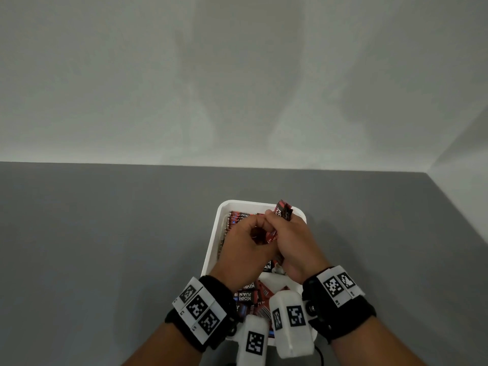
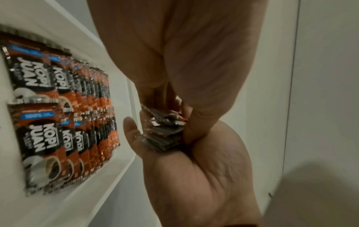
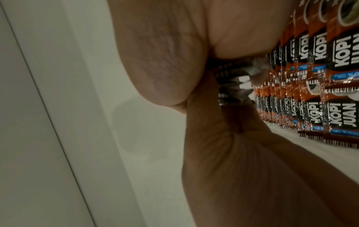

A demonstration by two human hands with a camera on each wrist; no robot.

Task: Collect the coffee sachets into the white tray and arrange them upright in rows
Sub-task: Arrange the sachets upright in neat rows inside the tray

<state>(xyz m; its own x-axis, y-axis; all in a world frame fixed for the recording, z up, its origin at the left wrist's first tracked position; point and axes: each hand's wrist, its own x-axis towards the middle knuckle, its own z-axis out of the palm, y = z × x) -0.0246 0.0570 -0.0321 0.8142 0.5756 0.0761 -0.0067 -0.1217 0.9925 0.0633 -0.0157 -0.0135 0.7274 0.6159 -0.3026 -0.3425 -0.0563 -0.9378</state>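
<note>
Hands meet over our white tray (image 1: 211,256): left hand (image 1: 244,249) and right hand (image 1: 295,247) both clamp fingers on a sachet bundle (image 1: 284,210) above 2 upright sachet rows (image 2: 64,113).

both hands meet, left hand (image 1: 244,243) and right hand (image 1: 295,243) each curled in a grip.

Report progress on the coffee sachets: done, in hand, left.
Done: two rows of sachets stand upright at the far left of the white tray.

In hand: above the tray, the left hand and right hand together grip a small bundle of sachets.

Left: loose sachets lie flat at the tray's near end, unsorted. None show on the table.
</note>
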